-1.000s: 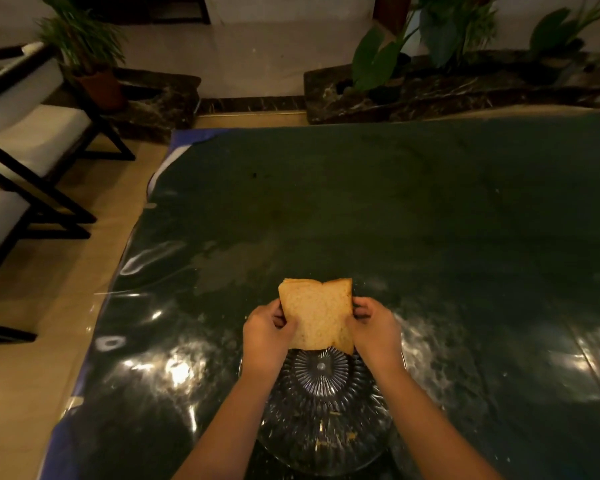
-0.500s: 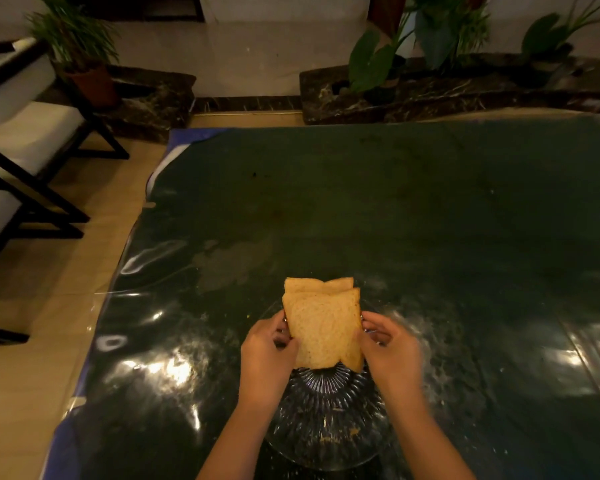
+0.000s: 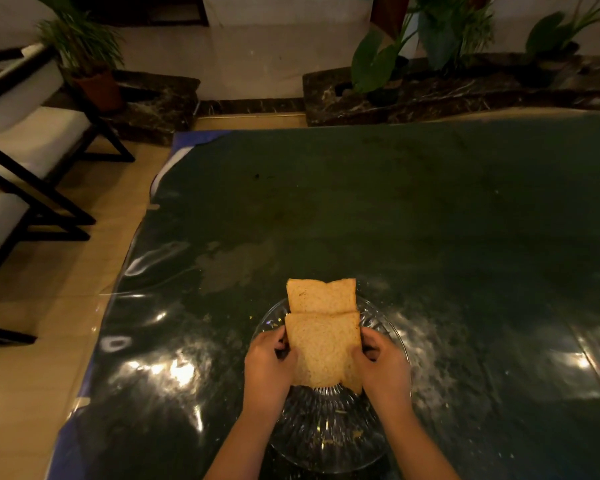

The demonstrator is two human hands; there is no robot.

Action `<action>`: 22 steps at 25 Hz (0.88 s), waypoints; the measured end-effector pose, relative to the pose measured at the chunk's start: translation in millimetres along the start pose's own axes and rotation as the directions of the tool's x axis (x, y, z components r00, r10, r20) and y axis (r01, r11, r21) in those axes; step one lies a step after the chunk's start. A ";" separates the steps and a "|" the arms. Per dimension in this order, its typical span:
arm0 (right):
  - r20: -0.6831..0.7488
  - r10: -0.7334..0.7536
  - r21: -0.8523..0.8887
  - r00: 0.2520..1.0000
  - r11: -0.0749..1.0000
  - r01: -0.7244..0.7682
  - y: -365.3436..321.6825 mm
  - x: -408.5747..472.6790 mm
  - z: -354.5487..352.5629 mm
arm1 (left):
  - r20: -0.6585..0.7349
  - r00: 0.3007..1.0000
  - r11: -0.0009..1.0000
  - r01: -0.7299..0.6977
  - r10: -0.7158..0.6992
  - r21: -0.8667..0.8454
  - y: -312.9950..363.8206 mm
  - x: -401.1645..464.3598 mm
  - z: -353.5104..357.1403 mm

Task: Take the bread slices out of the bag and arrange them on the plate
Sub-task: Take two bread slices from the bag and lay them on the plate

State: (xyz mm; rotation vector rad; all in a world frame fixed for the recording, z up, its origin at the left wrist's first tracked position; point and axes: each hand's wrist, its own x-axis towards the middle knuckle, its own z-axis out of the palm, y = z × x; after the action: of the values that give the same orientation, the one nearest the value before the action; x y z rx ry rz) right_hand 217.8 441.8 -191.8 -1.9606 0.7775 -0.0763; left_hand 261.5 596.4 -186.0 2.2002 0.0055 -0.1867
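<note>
bread: near slice (image 3: 324, 348) now slid down off far slice (image 3: 321, 295) over glass plate (image 3: 397, 341) | your left hand (image 3: 269, 367) and right hand (image 3: 383, 367) pinch near slice's edges

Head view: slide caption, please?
Both hands hold one bread slice over a glass plate, overlapping a second slice.

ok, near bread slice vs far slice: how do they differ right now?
The near slice is pinched at its side edges by the left hand and right hand; the far slice is touched by neither. The near slice shows whole and overlaps the far slice, hiding its near edge. The far slice juts past the glass plate's far rim; the near slice sits over the plate's middle. Both are tan, squarish slices.
</note>
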 end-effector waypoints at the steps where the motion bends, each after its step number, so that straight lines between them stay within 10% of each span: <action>1: -0.003 0.003 0.001 1.000 1.000 -0.003 -1.2 1.3 1.5 | 0.008 1.000 1.000 0.003 -0.003 0.005 0.3 2.0 0.1; 22: 0.049 -0.048 -0.030 0.998 0.998 0.049 -68.1 -3.0 -84.5 | 0.079 0.996 0.999 -0.042 0.043 -0.013 99.3 3.2 -45.0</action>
State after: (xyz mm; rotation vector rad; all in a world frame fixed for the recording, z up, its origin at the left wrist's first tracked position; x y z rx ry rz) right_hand 217.5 398.8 -92.2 -2.0035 0.7036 -0.0461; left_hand 277.7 573.1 -80.7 2.1779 -0.0839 -0.2492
